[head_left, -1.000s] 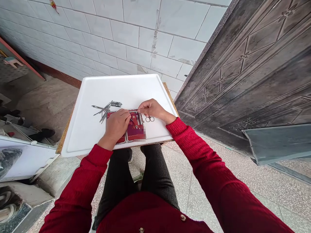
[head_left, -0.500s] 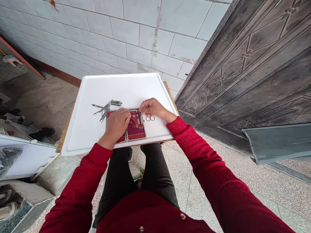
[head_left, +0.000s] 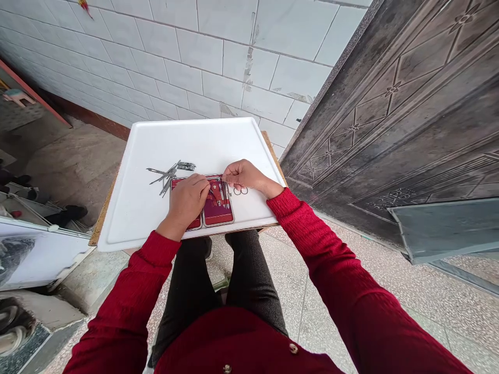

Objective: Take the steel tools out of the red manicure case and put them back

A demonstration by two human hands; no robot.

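An opened manicure case point(head_left: 219, 217) with a red and purple lining and a metal rim lies at the near side of the white board. My left hand point(head_left: 187, 201) rests over its left half and fold, fingers curled onto the case, covering much of the lining. My right hand point(head_left: 242, 174) pinches the top end of a slim metal manicure tool point(head_left: 225, 198) at the case's upper right edge. Other small metal tools sit in the right half under a red strap point(head_left: 214, 190). Right beside the case are small scissors point(head_left: 240, 191), partly under my right hand.
Several thin metal tools point(head_left: 167, 176) lie in a loose pile left of the case, with dark nail clippers point(head_left: 186, 166) above them. The white board point(head_left: 136, 218) rests on a wooden support point(head_left: 102, 221). Beyond stands a tiled wall point(head_left: 202, 62); a dark patterned door point(head_left: 374, 114) is at right.
My right hand has shifted very slightly down and left, its fingertips closer to the case's top edge. My left hand stays in place on the case.
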